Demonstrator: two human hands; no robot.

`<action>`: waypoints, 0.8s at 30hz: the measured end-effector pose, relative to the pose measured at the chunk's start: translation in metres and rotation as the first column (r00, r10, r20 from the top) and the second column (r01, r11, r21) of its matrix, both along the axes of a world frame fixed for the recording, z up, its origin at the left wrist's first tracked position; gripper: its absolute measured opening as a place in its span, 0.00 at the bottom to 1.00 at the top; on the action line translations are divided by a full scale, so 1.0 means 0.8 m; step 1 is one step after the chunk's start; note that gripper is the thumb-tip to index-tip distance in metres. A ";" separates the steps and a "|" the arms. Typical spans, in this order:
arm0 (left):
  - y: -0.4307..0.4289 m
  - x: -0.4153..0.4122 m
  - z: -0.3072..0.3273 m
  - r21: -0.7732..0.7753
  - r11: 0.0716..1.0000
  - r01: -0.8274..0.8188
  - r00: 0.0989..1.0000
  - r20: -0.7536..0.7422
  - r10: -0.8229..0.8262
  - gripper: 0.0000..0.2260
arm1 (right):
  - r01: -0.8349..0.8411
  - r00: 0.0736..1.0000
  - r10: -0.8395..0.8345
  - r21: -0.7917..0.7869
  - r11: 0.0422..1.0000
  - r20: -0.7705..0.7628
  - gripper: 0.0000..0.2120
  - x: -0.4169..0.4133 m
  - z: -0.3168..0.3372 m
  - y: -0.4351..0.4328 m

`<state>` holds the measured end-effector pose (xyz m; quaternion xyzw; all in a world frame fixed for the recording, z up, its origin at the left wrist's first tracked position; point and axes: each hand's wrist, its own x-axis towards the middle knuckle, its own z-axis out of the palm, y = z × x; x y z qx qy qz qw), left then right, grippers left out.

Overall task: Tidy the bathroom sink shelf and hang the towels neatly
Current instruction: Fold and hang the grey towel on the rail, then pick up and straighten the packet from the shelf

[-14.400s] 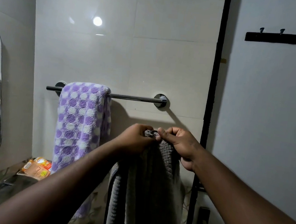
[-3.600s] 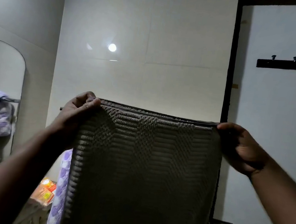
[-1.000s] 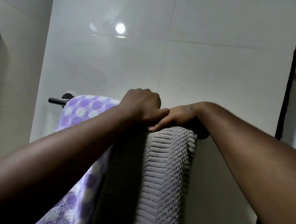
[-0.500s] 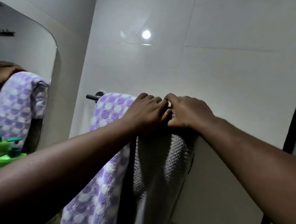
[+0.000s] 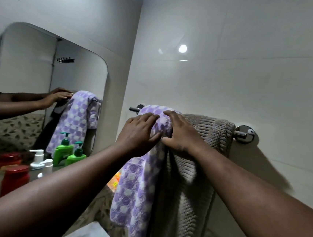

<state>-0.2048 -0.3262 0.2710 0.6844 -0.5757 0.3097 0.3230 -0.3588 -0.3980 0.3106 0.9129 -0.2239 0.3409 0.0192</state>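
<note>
Fingers (image 5: pixel 152 118) of both hands rest on purple towel (image 5: pixel 136 183).

- The light is dim and cool overall, with greyish walls.
- A small round glare spot (image 5: pixel 182 48) shines on the glossy far wall tile (image 5: pixel 232 78), the mirrored image of a lamp.
- A soft shadow (image 5: pixel 265 167) falls on the wall to the right, below the towel bar (image 5: pixel 243 134).
- Wide-angle bending curves the mirror (image 5: pixel 33 58) at left.
- The near forearms are slightly motion-blurred; the bottom-left corner is out of focus.
</note>
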 end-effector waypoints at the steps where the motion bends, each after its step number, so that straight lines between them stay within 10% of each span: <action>1: 0.004 0.008 -0.006 0.008 1.000 0.023 0.997 -0.069 -0.023 0.26 | -0.037 0.999 0.034 0.057 0.998 0.038 0.36 0.010 -0.005 0.006; 13: 0.028 0.128 -0.118 0.130 0.991 0.022 0.904 -0.426 0.036 0.28 | -0.296 0.954 0.244 0.643 0.706 0.171 0.37 0.187 -0.119 0.014; 24: 0.000 0.202 -0.252 0.125 0.982 0.138 0.746 -0.665 -0.020 0.25 | -0.149 0.989 0.094 0.706 0.692 0.117 0.35 0.280 -0.255 -0.030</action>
